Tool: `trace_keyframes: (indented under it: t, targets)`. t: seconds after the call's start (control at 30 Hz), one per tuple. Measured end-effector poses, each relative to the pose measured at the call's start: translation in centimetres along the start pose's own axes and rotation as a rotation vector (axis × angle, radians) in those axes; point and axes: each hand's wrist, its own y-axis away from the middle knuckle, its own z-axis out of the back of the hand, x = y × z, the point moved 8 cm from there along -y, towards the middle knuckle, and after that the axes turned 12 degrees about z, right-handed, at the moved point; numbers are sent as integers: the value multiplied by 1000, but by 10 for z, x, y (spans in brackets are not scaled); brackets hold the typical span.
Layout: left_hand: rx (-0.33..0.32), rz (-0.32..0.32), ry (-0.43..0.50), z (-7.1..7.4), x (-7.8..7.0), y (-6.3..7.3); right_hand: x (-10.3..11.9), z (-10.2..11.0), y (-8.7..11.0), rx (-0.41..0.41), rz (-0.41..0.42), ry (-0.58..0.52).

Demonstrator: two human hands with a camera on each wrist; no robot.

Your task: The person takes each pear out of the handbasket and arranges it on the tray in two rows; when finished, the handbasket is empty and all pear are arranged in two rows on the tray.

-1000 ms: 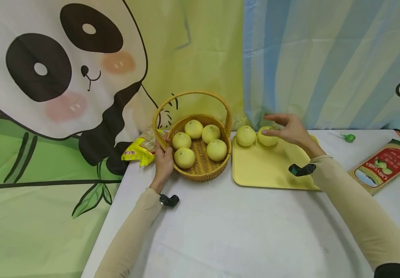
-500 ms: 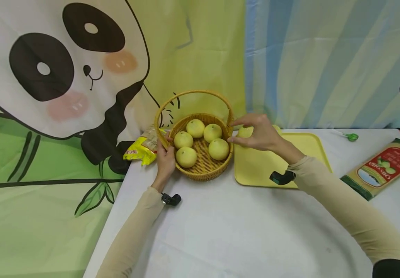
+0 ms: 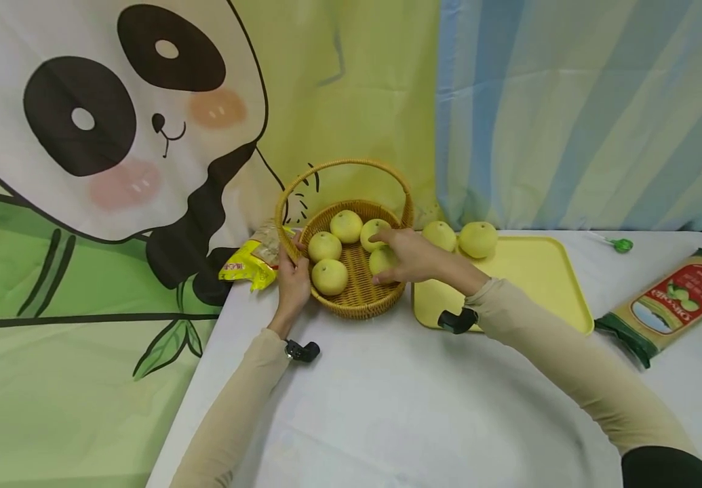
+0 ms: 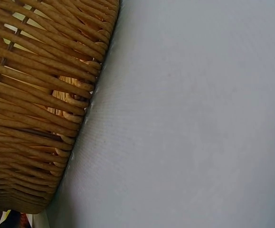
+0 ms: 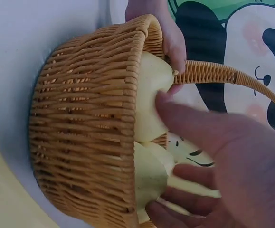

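Observation:
A wicker basket with a tall arched handle holds several round, pale yellow-green fruits. My left hand grips its left side where the handle meets the rim; the left wrist view shows only the woven wall and white cloth. Over the basket's right rim reaches my right hand, its thumb and fingers spread around the front right fruit. In the right wrist view, the fingers are close to that fruit; firm contact cannot be made out.
Right of the basket lies a yellow tray, with two more fruits at its back edge. A yellow snack bag is behind my left hand. Farther right are a green lollipop and a red-and-green packet. Printed curtains back the table.
My right hand has moved left from above the fruits on the tray, past the basket handle, into the basket. My left hand keeps its grip on the basket.

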Motion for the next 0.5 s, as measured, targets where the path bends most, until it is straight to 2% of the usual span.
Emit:
trace_keyframes:
  t: [0.13,0.2,0.33,0.5]
  targets:
    - [-6,3,1,-1,2,1,-9,-17,-2,129,-89,49]
    - [-9,1,-1,-1,2,1,-12,-21,-3,157,-105,64]
    - [-9,-7,3,-1,0,1,-14,-23,-9,142,-86,76]
    - [-2,-1,4,-1,0,0,-18,-18,-18,75,-66,73]
